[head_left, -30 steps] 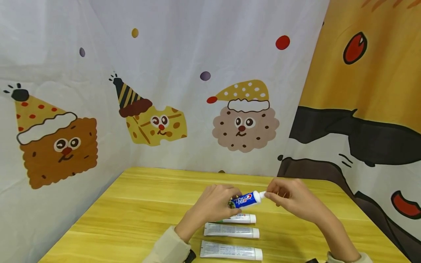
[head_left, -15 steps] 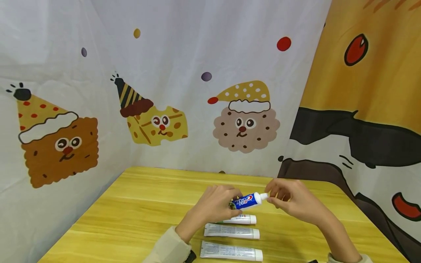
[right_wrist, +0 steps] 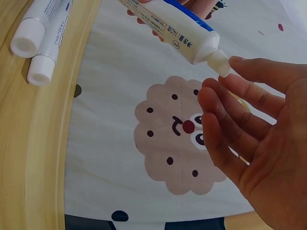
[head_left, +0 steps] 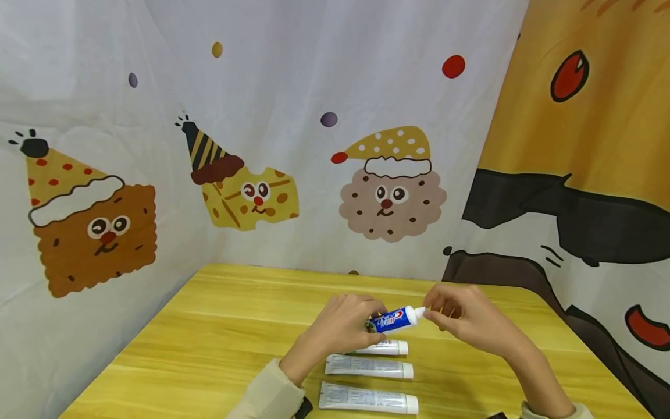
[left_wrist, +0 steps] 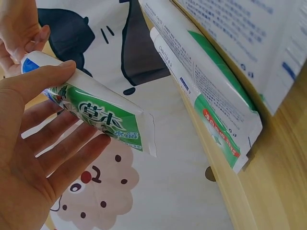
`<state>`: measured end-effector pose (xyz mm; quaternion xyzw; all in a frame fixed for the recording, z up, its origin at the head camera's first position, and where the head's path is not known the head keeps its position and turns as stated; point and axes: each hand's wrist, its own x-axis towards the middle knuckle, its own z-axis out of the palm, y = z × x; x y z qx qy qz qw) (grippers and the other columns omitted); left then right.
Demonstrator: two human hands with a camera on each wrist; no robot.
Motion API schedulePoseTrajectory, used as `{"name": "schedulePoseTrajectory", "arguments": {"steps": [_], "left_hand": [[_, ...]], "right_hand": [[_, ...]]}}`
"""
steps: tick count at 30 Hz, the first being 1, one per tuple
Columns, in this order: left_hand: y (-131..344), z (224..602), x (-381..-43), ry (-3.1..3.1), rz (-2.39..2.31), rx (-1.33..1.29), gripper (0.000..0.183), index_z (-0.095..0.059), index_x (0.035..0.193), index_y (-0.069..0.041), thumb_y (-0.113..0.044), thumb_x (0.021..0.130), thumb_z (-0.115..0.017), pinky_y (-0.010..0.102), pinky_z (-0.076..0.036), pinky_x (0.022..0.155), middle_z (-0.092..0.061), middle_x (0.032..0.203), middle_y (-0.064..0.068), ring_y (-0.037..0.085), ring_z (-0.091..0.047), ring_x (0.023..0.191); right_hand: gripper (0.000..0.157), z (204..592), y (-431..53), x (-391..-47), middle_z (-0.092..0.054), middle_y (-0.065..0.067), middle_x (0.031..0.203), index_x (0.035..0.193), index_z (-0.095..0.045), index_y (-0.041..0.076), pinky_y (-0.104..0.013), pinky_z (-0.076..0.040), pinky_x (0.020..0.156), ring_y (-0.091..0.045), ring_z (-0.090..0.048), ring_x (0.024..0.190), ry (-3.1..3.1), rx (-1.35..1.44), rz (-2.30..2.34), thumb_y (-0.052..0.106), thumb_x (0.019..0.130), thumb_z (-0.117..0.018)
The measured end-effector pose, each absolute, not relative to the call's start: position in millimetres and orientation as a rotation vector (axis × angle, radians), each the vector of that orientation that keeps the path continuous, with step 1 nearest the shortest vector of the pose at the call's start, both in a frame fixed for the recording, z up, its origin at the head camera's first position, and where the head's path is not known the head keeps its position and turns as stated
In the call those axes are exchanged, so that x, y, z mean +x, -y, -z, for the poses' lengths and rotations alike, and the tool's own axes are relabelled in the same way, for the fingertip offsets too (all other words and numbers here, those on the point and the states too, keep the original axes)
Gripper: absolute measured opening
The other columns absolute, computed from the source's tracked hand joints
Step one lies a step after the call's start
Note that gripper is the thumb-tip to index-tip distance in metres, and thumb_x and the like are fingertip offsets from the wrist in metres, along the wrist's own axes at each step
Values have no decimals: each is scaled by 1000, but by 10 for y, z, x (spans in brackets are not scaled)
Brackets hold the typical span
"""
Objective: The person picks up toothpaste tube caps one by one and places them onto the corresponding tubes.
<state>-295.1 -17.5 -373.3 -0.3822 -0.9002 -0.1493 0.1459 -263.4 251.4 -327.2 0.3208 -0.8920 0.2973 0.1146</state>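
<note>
My left hand (head_left: 340,321) grips a blue, white and green toothpaste tube (head_left: 389,320), thumb on one face and fingers beneath, as the left wrist view shows. The tube is raised over the table, its nozzle end pointing right and tipped slightly up. At that end is a small white cap (right_wrist: 219,63), narrower than the tube's shoulder. Thumb and forefinger of my right hand (head_left: 471,319) pinch this cap, while the other fingers curve loosely below. Part of the tube's body is hidden behind my left hand in the head view.
Three more toothpaste tubes lie in a row on the wooden table (head_left: 225,331): a near one (head_left: 366,399), a middle one (head_left: 366,367) and a far one (head_left: 387,348) partly behind my left hand. A cartoon-printed cloth (head_left: 272,250) hangs behind.
My right fingertips loosen slightly at the cap half a second ago, then close on it again. The left hand and the tube stay nearly still.
</note>
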Motion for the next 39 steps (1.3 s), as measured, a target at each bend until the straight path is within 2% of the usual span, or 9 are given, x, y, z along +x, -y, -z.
{"name": "schedulePoseTrajectory", "arguments": {"steps": [12, 20, 30, 39], "left_hand": [[172, 3722, -2946, 2602, 441, -1104, 38, -75, 116, -22, -42, 85, -84, 12, -40, 56, -76, 104, -9, -6, -56, 67], [187, 3707, -2961, 2598, 444, -1110, 38, -75, 116, -21, -43, 86, -83, 13, -41, 58, -76, 103, -9, -5, -54, 67], [181, 3727, -2957, 2605, 459, -1118, 36, -75, 115, -22, -41, 86, -83, 13, -41, 58, -76, 104, -10, -6, -55, 68], [174, 3724, -2967, 2614, 445, -1122, 36, -75, 117, -22, -42, 87, -82, 13, -42, 60, -76, 105, -9, -5, -57, 71]], "right_hand": [[5, 3269, -2506, -2632, -65, 12, 73, 97, -69, 21, -25, -50, 52, -3, -58, 58, 2621, 939, -887, 18, 97, -73], [9, 3262, -2484, -2640, -66, 12, 75, 103, -68, 19, -25, -51, 53, -2, -58, 59, 2639, 914, -864, 24, 97, -73], [5, 3285, -2483, -2644, -65, 12, 74, 99, -68, 21, -25, -50, 53, -5, -59, 58, 2652, 921, -866, 24, 98, -72], [7, 3296, -2491, -2650, -66, 12, 74, 100, -69, 23, -25, -50, 52, -2, -58, 58, 2648, 943, -882, 20, 97, -73]]}}
